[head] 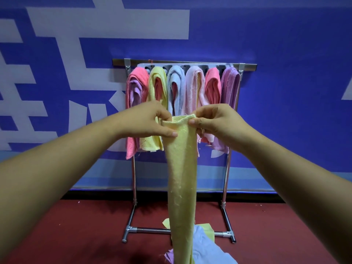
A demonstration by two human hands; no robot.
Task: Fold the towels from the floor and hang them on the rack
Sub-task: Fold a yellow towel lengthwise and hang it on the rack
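A long pale yellow towel [182, 178] hangs straight down in front of me, folded lengthwise into a narrow strip. My left hand [150, 121] pinches its top left corner between thumb and fingers. My right hand [215, 122] pinches the top right corner. Behind the hands stands the metal rack [247, 66], with several folded towels draped over its top bar: pink [135, 88], yellow [155, 86], light blue [176, 86], pale pink [193, 88], coral [213, 86] and purple [230, 86]. The held towel's lower end reaches a pile on the floor.
Loose towels lie on the red floor [76, 225] by the rack's base: a light blue one [207, 246], a purple one [169, 256] and yellow pieces [208, 230]. A blue wall with large white shapes [285, 54] stands right behind the rack.
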